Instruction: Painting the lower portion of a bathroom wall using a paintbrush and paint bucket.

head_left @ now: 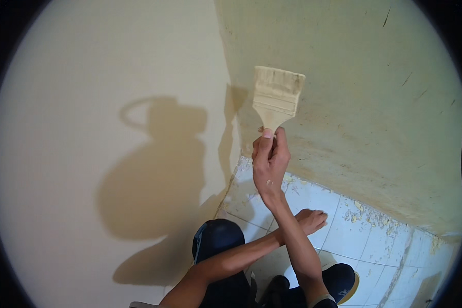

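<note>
Head view. A broad flat brush point(278, 95) is gripped by its handle in the right hand point(270, 154), thumb and fingers pinched about it, bristles up. Brush is held before the right wall point(354, 113), near the corner; contact with the wall cannot be told. Bristles and ferrule are caked in cream. The left arm is crossed beneath the right; in the left hand point(312, 222) fingers are bent, but how tightly, or over what, cannot be told.

Progress: left wall point(82, 77) is evenly covered in pale cream, judged done. Right wall is greenish, stained and marked by dark scratches point(386, 17); most of it is judged left to be coated. Loose flakes point(359, 209) are strewn on the white tiled floor point(318, 241), not cleared.
</note>
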Available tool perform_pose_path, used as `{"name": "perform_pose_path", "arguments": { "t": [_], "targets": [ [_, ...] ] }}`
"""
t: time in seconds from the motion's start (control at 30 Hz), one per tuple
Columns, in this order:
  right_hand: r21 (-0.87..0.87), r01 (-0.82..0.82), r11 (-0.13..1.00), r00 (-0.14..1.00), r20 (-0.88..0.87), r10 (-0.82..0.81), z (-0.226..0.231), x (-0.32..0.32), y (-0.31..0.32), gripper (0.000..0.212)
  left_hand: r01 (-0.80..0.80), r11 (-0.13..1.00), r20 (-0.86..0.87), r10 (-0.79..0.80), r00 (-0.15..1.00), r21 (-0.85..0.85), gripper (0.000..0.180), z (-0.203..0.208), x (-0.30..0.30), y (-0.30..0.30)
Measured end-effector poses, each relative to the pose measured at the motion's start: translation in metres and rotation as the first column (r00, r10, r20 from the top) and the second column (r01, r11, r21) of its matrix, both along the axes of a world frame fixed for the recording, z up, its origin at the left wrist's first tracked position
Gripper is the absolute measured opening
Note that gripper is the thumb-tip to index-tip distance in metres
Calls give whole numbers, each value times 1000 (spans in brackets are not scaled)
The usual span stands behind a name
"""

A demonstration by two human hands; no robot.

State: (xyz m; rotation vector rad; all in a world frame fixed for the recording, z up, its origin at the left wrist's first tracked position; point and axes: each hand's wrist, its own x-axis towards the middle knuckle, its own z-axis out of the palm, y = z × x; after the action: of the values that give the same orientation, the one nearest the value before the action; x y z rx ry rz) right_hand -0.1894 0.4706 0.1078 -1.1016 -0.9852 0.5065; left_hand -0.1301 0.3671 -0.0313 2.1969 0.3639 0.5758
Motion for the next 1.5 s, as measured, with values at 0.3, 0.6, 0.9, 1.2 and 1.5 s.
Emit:
{"name": "perform_pose_path", "arguments": {
  "t": [0.3,0.6,0.9,1.2,1.5],
  "targets": [
    [17,54,998,992,115,-55,28,-23,35,20,222,972,-15,-221,975,78,31,-19,0,-3],
    [47,110,993,982,150,-116,41,-30,85,24,125,989,-235,-103,967,78,25,-17,13,5],
    [26,91,995,990,106,-93,53,-41,77,32,34,976,-191,8,982,215,26,-99,-4,-9],
    [-301,63,951,998,41,-53,-76,-34,61,26,137,988,-303,-109,947,73,26,-61,-6,-8],
    [43,131,990,955,261,-138,20,-22,112,28,106,986,-188,-81,979,126,30,-77,-6,-29]
  ]
}}
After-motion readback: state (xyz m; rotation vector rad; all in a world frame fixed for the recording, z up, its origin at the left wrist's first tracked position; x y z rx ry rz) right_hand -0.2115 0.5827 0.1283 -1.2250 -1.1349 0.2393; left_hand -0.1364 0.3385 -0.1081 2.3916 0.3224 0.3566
